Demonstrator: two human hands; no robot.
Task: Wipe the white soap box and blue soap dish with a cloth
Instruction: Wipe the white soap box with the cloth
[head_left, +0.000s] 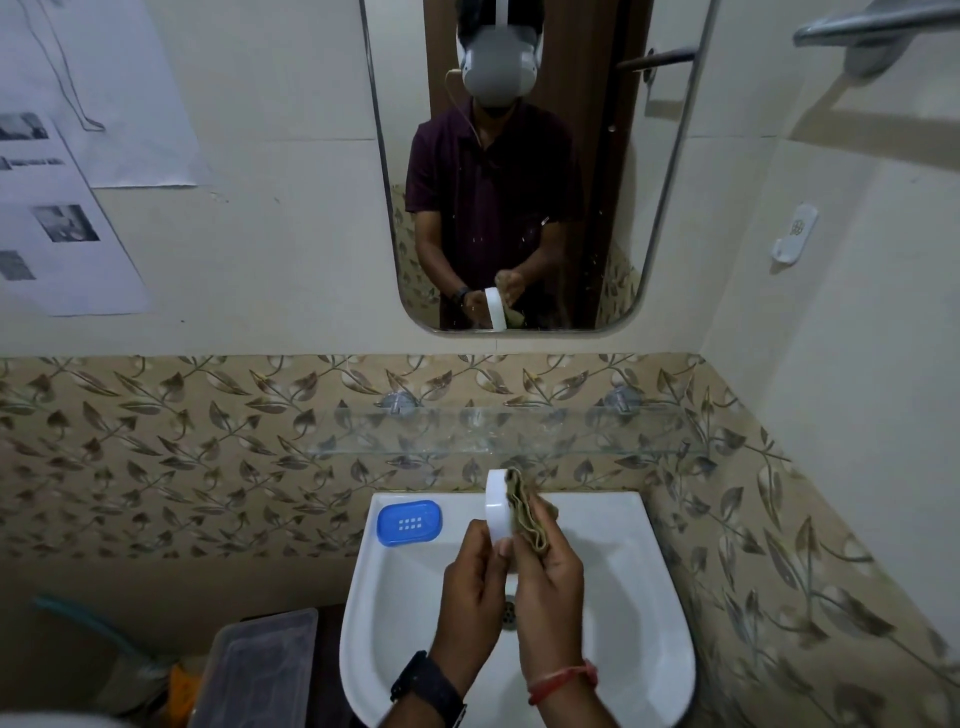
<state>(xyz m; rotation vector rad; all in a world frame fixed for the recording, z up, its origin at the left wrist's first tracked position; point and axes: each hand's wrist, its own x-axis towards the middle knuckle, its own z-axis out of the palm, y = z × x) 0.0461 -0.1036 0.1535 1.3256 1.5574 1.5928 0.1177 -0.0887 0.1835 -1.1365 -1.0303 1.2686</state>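
Note:
My left hand (470, 582) grips the white soap box (497, 506), which stands on edge above the white sink (613, 597). My right hand (545, 587) holds a folded olive cloth (527, 512) pressed against the box's right face. The blue soap dish (409, 522) lies on the sink's back left corner, apart from both hands. The mirror (519, 156) reflects the same grip.
A glass shelf (493, 431) runs along the leaf-patterned tiles just above the sink. A translucent plastic bin (260, 670) stands left of the basin on the floor. A white wall hook (795, 236) and a metal towel bar (878, 31) are at the upper right.

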